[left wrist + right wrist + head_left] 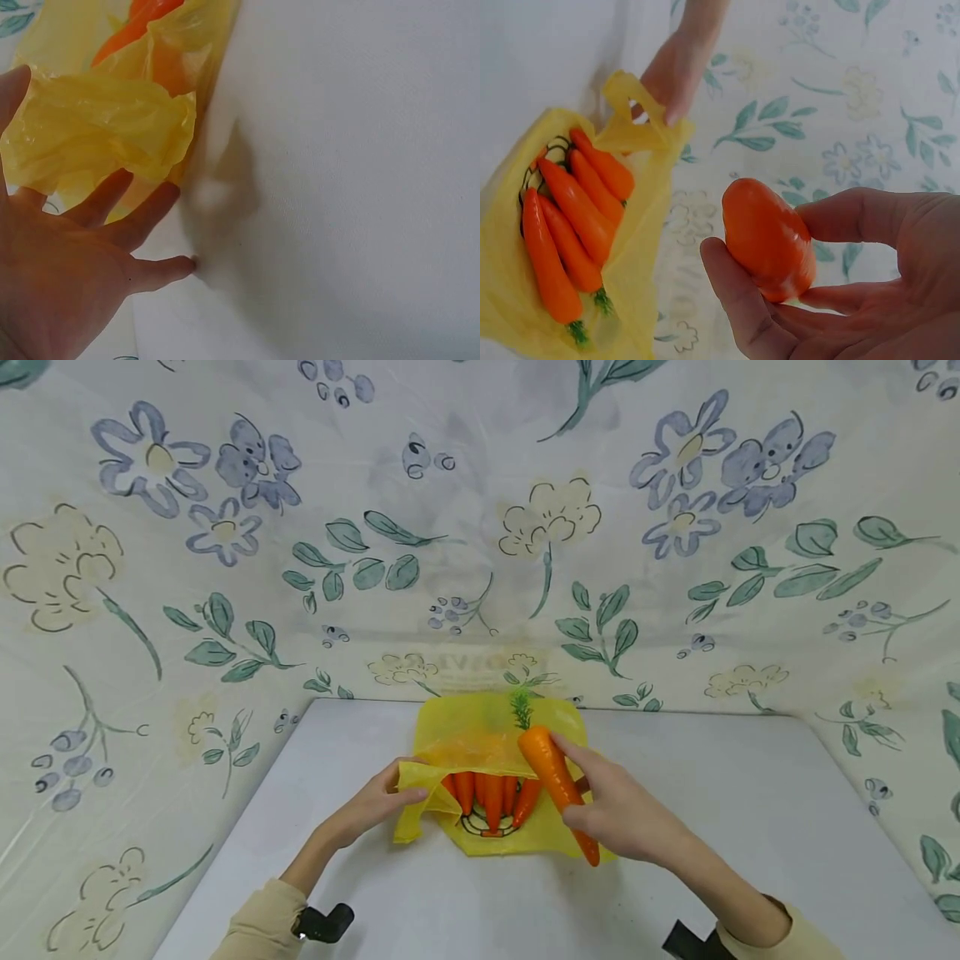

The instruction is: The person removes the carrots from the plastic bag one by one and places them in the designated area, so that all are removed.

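Observation:
My right hand (618,810) holds an orange carrot (551,760) with a green top between thumb and fingers, above the right side of a yellow plastic bag (517,839). The right wrist view shows this carrot (769,240) nearly end-on in the fingers. At the bag's left edge is my left hand (371,810), its thumb apart from the fingers. In the left wrist view those fingers (154,214) are spread and touch the crumpled bag (97,127). Several carrots (577,210) lie together in the bag's opening, over a black line print.
The bag lies on a white table (712,793) near its back edge. Behind and beside the table hangs a floral sheet (450,527). Dark wrist-mounted devices (326,924) show at both sleeves.

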Motion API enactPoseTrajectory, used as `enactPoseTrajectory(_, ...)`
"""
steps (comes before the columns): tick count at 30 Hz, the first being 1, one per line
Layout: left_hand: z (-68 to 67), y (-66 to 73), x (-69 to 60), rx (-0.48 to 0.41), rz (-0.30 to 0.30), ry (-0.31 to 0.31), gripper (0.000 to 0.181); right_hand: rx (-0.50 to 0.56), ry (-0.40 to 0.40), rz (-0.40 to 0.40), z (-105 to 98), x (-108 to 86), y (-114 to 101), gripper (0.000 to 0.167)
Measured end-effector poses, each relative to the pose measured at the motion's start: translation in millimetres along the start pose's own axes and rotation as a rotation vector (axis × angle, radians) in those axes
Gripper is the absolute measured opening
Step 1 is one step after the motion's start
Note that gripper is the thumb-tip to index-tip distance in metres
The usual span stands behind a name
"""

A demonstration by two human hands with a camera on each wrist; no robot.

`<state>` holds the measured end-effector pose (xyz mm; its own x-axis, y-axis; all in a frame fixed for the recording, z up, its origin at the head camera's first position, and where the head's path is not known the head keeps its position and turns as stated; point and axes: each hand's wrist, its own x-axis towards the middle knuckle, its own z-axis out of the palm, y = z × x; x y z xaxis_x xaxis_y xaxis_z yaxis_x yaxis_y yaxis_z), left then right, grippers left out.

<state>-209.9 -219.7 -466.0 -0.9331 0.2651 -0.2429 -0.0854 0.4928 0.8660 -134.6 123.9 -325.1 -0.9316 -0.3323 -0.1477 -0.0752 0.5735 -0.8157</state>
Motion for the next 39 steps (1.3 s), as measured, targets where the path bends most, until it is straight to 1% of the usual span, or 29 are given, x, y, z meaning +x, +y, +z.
enactPoseTrajectory(4, -0.2, -0.3, -0.5, -0.007, -0.008, 0.0, 0.06, -0.001, 0.022, -0.008, -10, 1.0, 3, 0.083)
enactPoseTrajectory(10, -1.0, 0.5, -1.8, 0.003, 0.007, -0.009, 0.059, 0.016, 0.048, -0.022, -20, 3.5, 11, 0.084)
enactPoseTrajectory(15, -0.2, 1.8, -2.2, -0.008, 0.005, -0.017, 0.059, 0.01, 0.083, -0.018, -29, 5.4, 18, 0.083)
enactPoseTrajectory(20, 1.1, 1.9, -2.7, -0.012, 0.013, -0.029, 0.059, 0.021, 0.116, 0.011, -40, 8.6, 26, 0.083)
enactPoseTrajectory(29, 1.9, 2.6, -5.1, -0.01, 0.023, -0.048, 0.061, 0.011, 0.172, 0.061, -50, 15.1, 49, 0.083)
enactPoseTrajectory(34, 2.6, 2.2, -5.4, -0.005, 0.028, -0.06, 0.06, 0.053, 0.199, 0.104, -53, 18.2, 61, 0.085)
enactPoseTrajectory(39, 3.8, 1.3, -5.5, 0.001, 0.025, -0.064, 0.059, 0.04, 0.212, 0.13, -54, 22.8, 71, 0.085)
